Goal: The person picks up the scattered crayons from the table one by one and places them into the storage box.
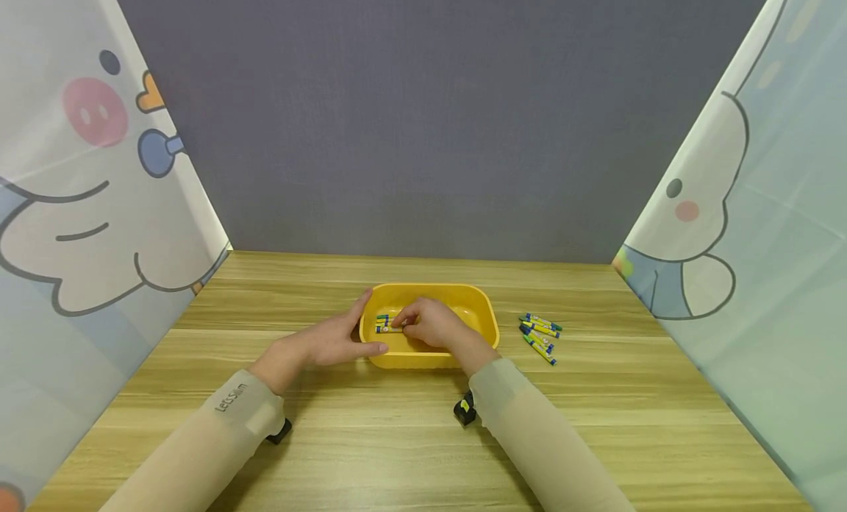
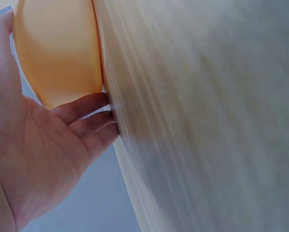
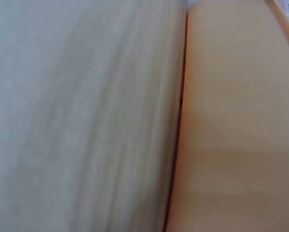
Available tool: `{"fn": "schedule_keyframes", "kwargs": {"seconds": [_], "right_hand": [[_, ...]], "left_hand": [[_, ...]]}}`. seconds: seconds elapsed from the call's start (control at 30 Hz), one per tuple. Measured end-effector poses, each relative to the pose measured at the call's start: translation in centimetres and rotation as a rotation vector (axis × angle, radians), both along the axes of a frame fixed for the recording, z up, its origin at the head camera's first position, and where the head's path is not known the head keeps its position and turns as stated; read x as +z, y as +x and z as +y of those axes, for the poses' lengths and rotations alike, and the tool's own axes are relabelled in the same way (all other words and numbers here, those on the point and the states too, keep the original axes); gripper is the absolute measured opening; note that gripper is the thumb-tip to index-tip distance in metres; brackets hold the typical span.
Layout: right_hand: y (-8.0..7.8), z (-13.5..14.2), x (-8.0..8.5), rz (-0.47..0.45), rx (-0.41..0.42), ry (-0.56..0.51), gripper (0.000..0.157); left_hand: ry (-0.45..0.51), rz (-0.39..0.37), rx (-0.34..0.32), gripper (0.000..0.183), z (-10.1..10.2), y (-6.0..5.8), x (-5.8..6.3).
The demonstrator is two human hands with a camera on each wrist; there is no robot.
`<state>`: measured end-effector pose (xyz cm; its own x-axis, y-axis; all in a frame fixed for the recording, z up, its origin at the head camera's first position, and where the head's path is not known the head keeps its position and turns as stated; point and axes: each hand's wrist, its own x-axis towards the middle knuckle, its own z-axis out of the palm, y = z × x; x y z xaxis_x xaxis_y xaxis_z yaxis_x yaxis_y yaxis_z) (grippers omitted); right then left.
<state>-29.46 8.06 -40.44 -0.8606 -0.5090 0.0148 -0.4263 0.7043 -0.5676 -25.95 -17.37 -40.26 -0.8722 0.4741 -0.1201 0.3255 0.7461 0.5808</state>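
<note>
A yellow plastic basket [image 1: 433, 361] stands on the wooden table. Several crayons in yellow-and-blue wrappers [image 1: 383, 318] lie side by side at its left end. My right hand [image 1: 433, 322] reaches into the basket, thumb and fingers pinching a crayon [image 1: 388, 329] beside that row. Outside, my left hand [image 1: 334, 340] spreads against the basket's left end, its thumb over the near rim. In the left wrist view, the left hand's lower fingers [image 2: 93, 128] touch the tabletop beside the orange-looking wall. The right wrist view shows the basket's outer wall [image 3: 236, 121], but the right hand is out of sight.
Right of the basket, more crayons [image 1: 540, 335] lie loosely together on the table [image 1: 370, 438]. A dark grey panel [image 1: 417, 129] rises behind the table, and cartoon-printed curtains [image 1: 79, 225] hang at both sides.
</note>
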Motion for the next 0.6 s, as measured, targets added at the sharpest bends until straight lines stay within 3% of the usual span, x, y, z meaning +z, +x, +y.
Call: {"fn": "schedule_keyframes", "kwargs": {"seconds": [0.6], "right_hand": [[0.36, 0.09, 0.75, 0.033, -0.017, -0.058, 0.022]], "left_hand": [[-0.012, -0.001, 0.008, 0.126, -0.04, 0.2, 0.25]]}}
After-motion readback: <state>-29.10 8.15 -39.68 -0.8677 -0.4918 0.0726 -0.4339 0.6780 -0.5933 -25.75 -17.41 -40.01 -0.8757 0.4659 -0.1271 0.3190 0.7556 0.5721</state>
